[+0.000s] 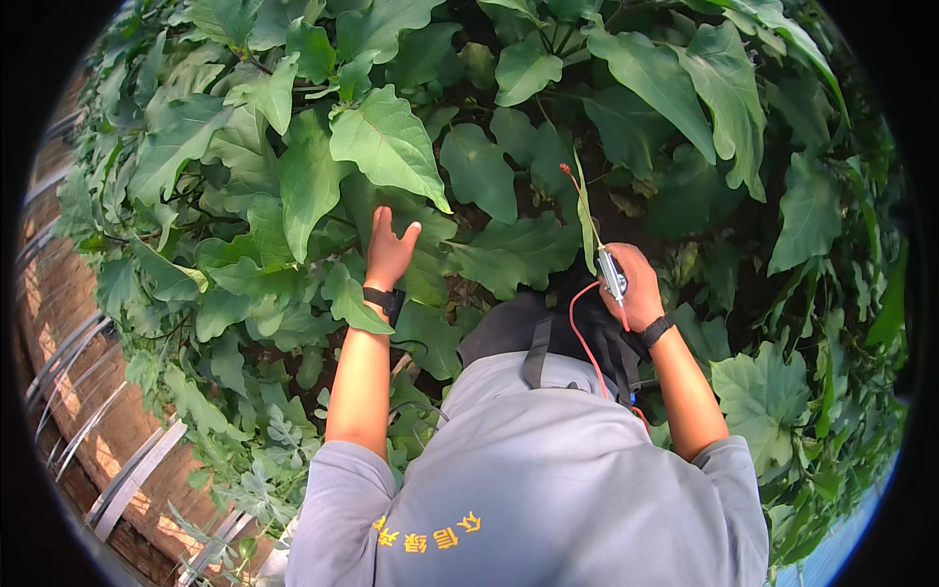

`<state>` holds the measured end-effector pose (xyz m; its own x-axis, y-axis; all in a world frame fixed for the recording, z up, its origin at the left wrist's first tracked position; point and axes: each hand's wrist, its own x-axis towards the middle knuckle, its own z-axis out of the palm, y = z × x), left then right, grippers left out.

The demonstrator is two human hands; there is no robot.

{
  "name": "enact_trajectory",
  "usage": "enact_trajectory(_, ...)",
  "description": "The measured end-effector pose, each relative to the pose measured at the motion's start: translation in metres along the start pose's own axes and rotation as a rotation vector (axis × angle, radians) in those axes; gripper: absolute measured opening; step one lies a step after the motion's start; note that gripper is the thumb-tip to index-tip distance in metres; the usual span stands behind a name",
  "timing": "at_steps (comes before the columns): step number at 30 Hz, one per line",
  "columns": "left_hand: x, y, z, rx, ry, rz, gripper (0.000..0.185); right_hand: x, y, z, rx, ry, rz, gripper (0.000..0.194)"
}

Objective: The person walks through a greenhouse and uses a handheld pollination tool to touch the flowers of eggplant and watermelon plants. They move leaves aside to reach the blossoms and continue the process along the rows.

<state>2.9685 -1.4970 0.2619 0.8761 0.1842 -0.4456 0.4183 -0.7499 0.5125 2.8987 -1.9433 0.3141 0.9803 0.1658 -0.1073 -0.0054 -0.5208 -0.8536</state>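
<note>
Broad, lobed leaves of what look like eggplant plants (389, 139) crowd in front of me. My left hand (389, 253) reaches in among them on the left, thumb and fingers apart, with nothing visible in its grasp. A large leaf (429, 260) lies just behind and under it; whether they touch I cannot tell. In my right hand (637, 282) is the metal handle of a spray wand (611, 275). Its thin lance (585, 202) slants up and left to a small reddish nozzle (565, 169), beside a narrow leaf seen nearly edge-on. A red hose (583, 334) runs from the handle towards my waist.
Foliage (763, 396) also closes in on my right. At far left, pale strips and curved rods (139, 469) stand against a brown wall or bank (81, 374). Dark straps (538, 352) and a thin cable (422, 405) lie at my waist. Bluish sheeting (843, 547) shows at lower right.
</note>
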Motion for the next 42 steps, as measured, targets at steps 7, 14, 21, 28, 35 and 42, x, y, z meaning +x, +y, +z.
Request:
enact_trajectory(7,0.022,0.002,0.004,-0.146,0.197,-0.19,0.085,-0.007,-0.009,0.019,0.005,-0.079,-0.063,0.051)
enact_trajectory(14,0.003,0.072,0.02,-0.464,-0.31,-0.054,0.061,-0.01,0.01,0.014,0.03,0.132,0.13,0.053)
enact_trajectory(21,-0.008,0.192,0.065,-0.566,-0.549,0.098,0.061,0.054,0.042,-0.001,0.086,0.41,0.24,0.043)
enact_trajectory(28,0.0,0.318,0.07,-0.578,-0.629,0.656,0.063,0.122,0.045,0.004,0.073,0.414,0.285,0.032)
enact_trajectory(35,0.031,0.385,0.046,-0.642,-0.379,0.892,0.066,0.149,0.043,0.009,0.111,0.501,0.239,0.034)
enact_trajectory(42,0.038,0.373,0.043,-0.674,-0.338,0.907,0.06,0.167,0.05,0.011,0.13,0.464,0.27,0.037)
